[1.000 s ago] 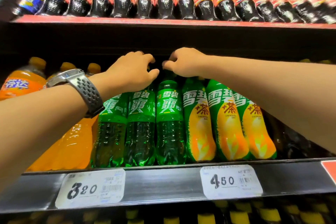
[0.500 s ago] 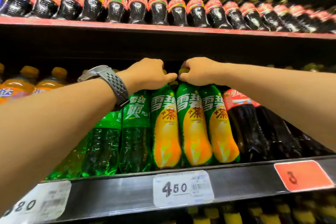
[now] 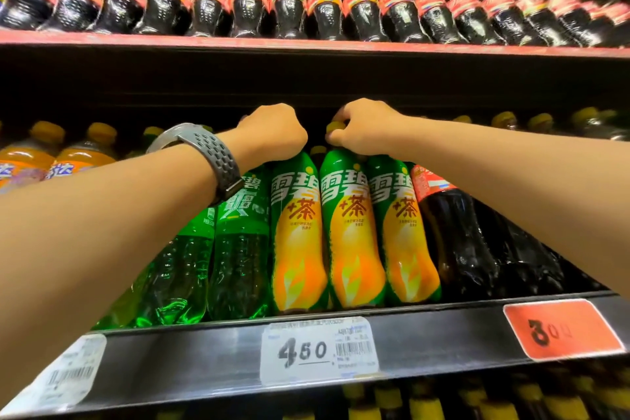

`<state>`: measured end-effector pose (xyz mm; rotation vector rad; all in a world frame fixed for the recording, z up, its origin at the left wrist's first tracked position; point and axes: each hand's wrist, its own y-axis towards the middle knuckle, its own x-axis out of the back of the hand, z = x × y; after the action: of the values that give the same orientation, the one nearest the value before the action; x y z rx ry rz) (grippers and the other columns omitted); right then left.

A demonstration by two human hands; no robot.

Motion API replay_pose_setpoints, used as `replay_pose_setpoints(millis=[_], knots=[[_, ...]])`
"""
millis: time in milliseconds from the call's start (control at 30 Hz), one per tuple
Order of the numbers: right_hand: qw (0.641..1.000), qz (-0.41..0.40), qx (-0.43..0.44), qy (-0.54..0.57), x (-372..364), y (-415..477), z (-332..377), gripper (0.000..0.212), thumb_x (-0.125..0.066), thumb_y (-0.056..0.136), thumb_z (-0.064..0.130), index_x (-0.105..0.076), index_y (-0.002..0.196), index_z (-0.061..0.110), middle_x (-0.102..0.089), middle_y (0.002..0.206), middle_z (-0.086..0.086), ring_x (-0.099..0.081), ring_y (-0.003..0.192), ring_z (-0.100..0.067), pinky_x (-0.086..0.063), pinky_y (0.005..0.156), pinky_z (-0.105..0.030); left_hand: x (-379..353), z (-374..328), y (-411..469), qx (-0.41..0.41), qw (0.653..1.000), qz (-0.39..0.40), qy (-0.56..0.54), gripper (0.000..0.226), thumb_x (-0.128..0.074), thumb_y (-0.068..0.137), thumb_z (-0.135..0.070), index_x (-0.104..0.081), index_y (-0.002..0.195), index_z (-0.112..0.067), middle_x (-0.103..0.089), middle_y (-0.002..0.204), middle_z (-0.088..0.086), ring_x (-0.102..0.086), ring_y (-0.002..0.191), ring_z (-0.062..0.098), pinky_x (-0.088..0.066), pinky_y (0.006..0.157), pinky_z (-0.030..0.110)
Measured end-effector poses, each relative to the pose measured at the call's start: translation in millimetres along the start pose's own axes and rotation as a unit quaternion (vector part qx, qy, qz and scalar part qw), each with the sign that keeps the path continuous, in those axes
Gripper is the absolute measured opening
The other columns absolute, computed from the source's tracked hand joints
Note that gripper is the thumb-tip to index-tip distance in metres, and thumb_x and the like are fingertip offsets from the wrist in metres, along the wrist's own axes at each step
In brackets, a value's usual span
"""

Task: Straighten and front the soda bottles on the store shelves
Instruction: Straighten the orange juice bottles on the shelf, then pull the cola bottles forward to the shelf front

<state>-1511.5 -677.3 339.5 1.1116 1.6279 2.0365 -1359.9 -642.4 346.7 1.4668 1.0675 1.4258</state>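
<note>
One yellow cap (image 3: 335,128) inside right fingers (image 3: 346,114)

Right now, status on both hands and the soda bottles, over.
Left hand curled over top of left tea bottle. Right hand pinching cap of middle tea bottle. Labels face front. Nothing blocking.

Dim shelves, blurred wide-angle edges

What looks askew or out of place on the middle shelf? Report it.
The clear green plastic soda bottle beside the left forearm slants, base left and neck right, while its green neighbour stands nearly upright; the wide lens may exaggerate this. Nothing looks spilled or damaged.
</note>
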Motion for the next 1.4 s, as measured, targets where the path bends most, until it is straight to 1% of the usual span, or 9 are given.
replay_pose_setpoints(millis=[133,267,367,533,767,933,1167,1267,1400], knots=[[0.999,-0.009,0.018,-0.026,3.6,-1.8,-1.4,0.052,-0.06,0.087,0.046,-0.055,0.13,0.017,-0.059,0.122,-0.006,-0.057,0.108,-0.024,-0.047,0.081,-0.029,0.9,-2.2,-1.7,0.006,1.0,0.001,0.015,0.037,-0.054,0.085,-0.032,-0.061,0.116,-0.013,-0.063,0.113,0.013,-0.058,0.1,0.032,-0.049,0.086,0.038],[0.994,-0.084,0.058,-0.039,19.2,-6.1,-19.1,0.031,-0.057,0.088,0.039,-0.066,0.111,0.02,-0.066,0.111,-0.003,-0.059,0.105,-0.023,-0.045,0.082,-0.027,-3.7,-14.3,-3.9,-0.077,0.987,-0.079,0.113,0.046,-0.05,0.087,-0.04,-0.057,0.124,-0.014,-0.058,0.123,0.016,-0.05,0.115,0.037,-0.041,0.094,0.043],[0.989,-0.116,0.061,-0.069,36.0,-10.8,-41.9,0.021,-0.055,0.085,0.032,-0.066,0.101,0.024,-0.067,0.105,-0.003,-0.06,0.1,-0.024,-0.048,0.081,-0.03,-8.9,-36.3,-2.2,-0.136,0.987,-0.075,0.042,0.05,-0.047,0.089,-0.047,-0.055,0.128,-0.016,-0.058,0.127,0.012,-0.05,0.119,0.033,-0.042,0.099,0.043],[0.975,-0.103,0.04,-0.195,56.6,-19.4,-84.1,0.037,-0.055,0.085,0.037,-0.059,0.117,0.018,-0.063,0.118,-0.009,-0.056,0.11,-0.032,-0.046,0.091,-0.039,-23.3,-75.0,6.0,-0.135,0.991,-0.018,0.014,0.047,-0.047,0.081,-0.061,-0.065,0.1,-0.022,-0.067,0.108,0.009,-0.06,0.102,0.031,-0.05,0.089,0.04],[0.986,-0.063,0.023,-0.15,56.0,-24.4,-112.8,0.046,-0.049,0.083,0.058,-0.06,0.113,0.025,-0.064,0.114,-0.005,-0.057,0.107,-0.032,-0.047,0.091,-0.042,-37.0,-105.6,12.4,-0.074,0.996,-0.029,0.045,0.05,-0.057,0.074,-0.068,-0.057,0.083,-0.019,-0.058,0.087,0.003,-0.055,0.082,0.026,-0.04,0.07,0.033],[0.984,-0.071,0.024,-0.165,42.6,-20.1,-111.7,0.046,-0.043,0.088,0.058,-0.055,0.116,0.023,-0.064,0.107,-0.001,-0.056,0.104,-0.027,-0.032,0.092,-0.043,-42.4,-116.7,5.2,-0.063,0.996,-0.024,0.065,0.04,-0.058,0.08,-0.056,-0.044,0.07,-0.019,-0.052,0.075,0.0,-0.047,0.074,0.022,-0.04,0.083,0.041],[0.987,-0.077,0.014,-0.144,43.7,-20.4,-113.1,0.044,-0.046,0.088,0.056,-0.057,0.116,0.025,-0.064,0.111,0.0,-0.055,0.107,-0.026,-0.033,0.094,-0.042,-44.2,-113.9,6.5,-0.059,0.998,-0.001,0.026,0.024,-0.059,0.081,-0.04,-0.045,0.074,-0.021,-0.042,0.065,-0.004,-0.059,0.094,0.029,-0.03,0.105,0.048],[0.99,-0.081,0.026,-0.114,46.9,-22.8,-115.4,0.044,-0.047,0.089,0.054,-0.058,0.119,0.024,-0.064,0.114,0.0,-0.055,0.109,-0.025,-0.04,0.095,-0.04,-45.8,-110.0,6.3,-0.076,0.996,-0.012,0.038,0.027,-0.057,0.082,-0.046,-0.051,0.084,-0.02,-0.056,0.079,0.0,-0.057,0.093,0.027,-0.033,0.102,0.048],[0.987,-0.139,0.009,-0.082,65.9,-27.1,-138.2,0.034,-0.047,0.094,0.035,-0.058,0.121,0.019,-0.063,0.12,-0.006,-0.056,0.11,-0.026,-0.042,0.086,-0.031,-50.3,-106.2,5.6,-0.113,0.99,-0.068,0.056,0.05,-0.05,0.087,-0.052,-0.057,0.12,-0.014,-0.059,0.122,0.012,-0.049,0.118,0.034,-0.037,0.099,0.047]])
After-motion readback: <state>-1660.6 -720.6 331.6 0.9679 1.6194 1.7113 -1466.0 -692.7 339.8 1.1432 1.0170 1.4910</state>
